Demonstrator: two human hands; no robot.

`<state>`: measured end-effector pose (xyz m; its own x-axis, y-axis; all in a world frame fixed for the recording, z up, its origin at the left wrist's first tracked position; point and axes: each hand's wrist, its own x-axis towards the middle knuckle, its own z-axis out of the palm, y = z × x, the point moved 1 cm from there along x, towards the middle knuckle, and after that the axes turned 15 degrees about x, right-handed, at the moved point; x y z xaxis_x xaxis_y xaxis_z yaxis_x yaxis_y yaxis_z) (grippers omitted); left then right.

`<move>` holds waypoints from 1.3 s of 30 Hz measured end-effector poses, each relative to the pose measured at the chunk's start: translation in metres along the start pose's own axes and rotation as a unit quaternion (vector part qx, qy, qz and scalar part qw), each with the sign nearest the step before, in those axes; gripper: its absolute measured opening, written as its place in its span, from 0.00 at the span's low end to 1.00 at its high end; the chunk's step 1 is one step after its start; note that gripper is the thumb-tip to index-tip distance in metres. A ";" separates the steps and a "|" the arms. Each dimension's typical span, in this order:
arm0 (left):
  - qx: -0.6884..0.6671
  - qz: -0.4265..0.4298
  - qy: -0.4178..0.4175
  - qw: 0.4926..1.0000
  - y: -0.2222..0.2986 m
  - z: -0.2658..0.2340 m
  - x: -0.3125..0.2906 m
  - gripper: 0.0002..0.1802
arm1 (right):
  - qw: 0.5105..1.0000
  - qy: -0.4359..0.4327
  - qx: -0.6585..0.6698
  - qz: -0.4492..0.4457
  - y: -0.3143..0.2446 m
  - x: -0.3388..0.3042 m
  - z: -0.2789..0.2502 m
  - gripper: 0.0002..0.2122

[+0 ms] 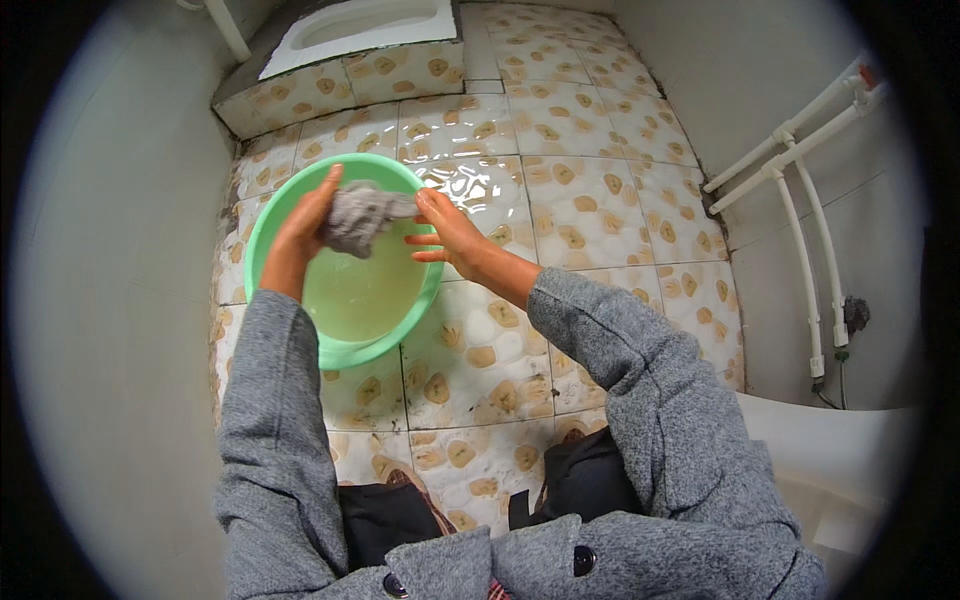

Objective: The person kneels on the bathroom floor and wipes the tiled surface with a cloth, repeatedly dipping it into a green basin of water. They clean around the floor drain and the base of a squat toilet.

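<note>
A wet, bunched grey cloth (358, 218) hangs over a round light-green basin (345, 355) of cloudy, yellowish water. My left hand (308, 222) is closed on the bunched part of the cloth, thumb pointing up. A thin corner of the cloth stretches to the right, pinched between the thumb and forefinger of my right hand (446, 230). The other fingers of that hand are spread apart over the basin's right rim.
Wet patterned tiles (585, 215) cover the floor. Beyond the basin stands a raised tiled step with a white squat toilet (360, 30). White pipes (800, 150) run along the right wall, above a white curved fixture (840, 440). A grey wall is close on the left.
</note>
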<state>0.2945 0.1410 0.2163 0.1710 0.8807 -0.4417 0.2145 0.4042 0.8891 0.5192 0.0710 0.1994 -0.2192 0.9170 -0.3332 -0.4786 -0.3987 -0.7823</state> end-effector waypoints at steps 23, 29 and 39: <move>-0.107 -0.034 -0.050 0.992 -0.114 0.271 -0.033 0.20 | 0.914 0.311 -0.089 -0.244 -0.027 -0.205 -0.219 0.16; -0.258 -0.037 -0.375 0.890 -0.100 0.257 -0.037 0.23 | 0.946 0.172 0.084 -0.263 -0.052 -0.222 -0.203 0.16; 0.321 0.310 -0.249 0.860 -0.059 0.287 -0.042 0.20 | 0.940 0.144 -0.007 -0.309 -0.126 -0.205 -0.187 0.15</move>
<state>0.5504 0.0090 0.1481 0.7994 0.5990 -0.0457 0.3934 -0.4645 0.7934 0.7834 -0.0643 0.2676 0.3378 0.9393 0.0596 -0.4268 0.2093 -0.8798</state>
